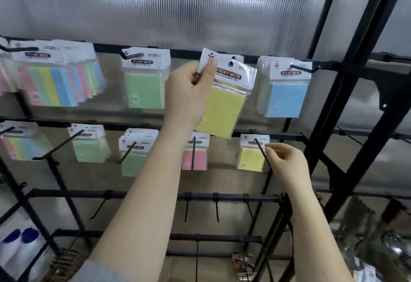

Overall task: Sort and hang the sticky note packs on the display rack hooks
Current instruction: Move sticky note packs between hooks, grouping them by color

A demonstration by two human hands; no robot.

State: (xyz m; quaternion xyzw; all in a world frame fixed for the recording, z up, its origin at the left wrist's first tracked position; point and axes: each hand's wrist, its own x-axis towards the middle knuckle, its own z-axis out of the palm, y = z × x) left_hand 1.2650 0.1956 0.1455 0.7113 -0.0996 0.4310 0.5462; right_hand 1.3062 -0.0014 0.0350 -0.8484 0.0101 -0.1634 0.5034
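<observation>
My left hand [189, 90] pinches the white header card of a yellow sticky note pack [224, 106], held tilted in front of the rack's top row between the green pack [144, 90] and the blue packs [285, 97]. My right hand [287, 161] sits lower, fingertips pinching the black hook [262, 152] that carries a small yellow pack [250, 157] in the second row. Whether the held pack hangs on a hook is hidden.
The black display rack [295, 136] also holds multicolour packs [55, 86] at top left, and green packs [90, 150] and a pink pack [194, 159] in the second row. Bare hooks [216, 210] line the third rail. A black frame post [355, 104] stands to the right.
</observation>
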